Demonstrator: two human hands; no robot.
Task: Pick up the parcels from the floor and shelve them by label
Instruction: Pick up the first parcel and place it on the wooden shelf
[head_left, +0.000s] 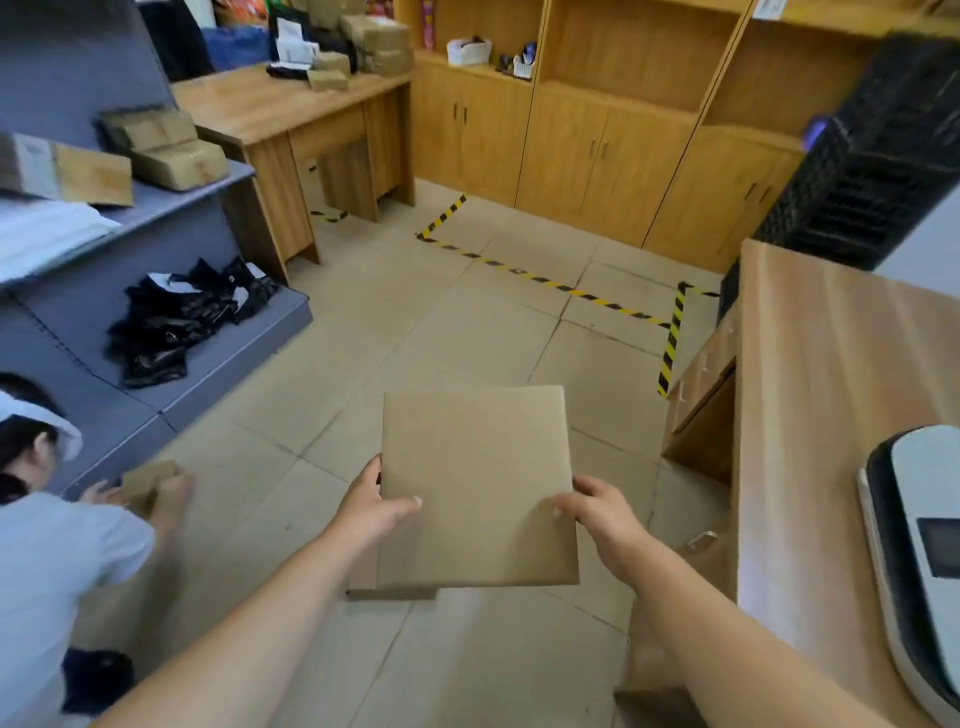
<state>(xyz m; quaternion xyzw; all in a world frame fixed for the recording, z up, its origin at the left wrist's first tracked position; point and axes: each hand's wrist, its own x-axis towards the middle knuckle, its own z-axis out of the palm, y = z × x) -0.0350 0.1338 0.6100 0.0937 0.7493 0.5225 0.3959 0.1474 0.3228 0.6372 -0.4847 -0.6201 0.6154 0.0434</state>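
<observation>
A flat brown cardboard parcel (475, 483) is held level above the tiled floor, its plain face up and no label showing. My left hand (376, 506) grips its left edge with the thumb on top. My right hand (597, 506) grips its right edge. A grey shelf unit (171, 358) stands at the left; its lower board carries black plastic mailers (176, 322), its upper board brown boxes (171, 148) and white bags (47, 228).
Another person (57, 545) crouches at the lower left, handling a small brown box (148, 480) by the shelf base. A wooden counter (831, 415) with a white device (914, 561) lies at the right. Ahead are a desk (291, 111) with boxes, wooden cabinets (597, 135), and floor tape (550, 283).
</observation>
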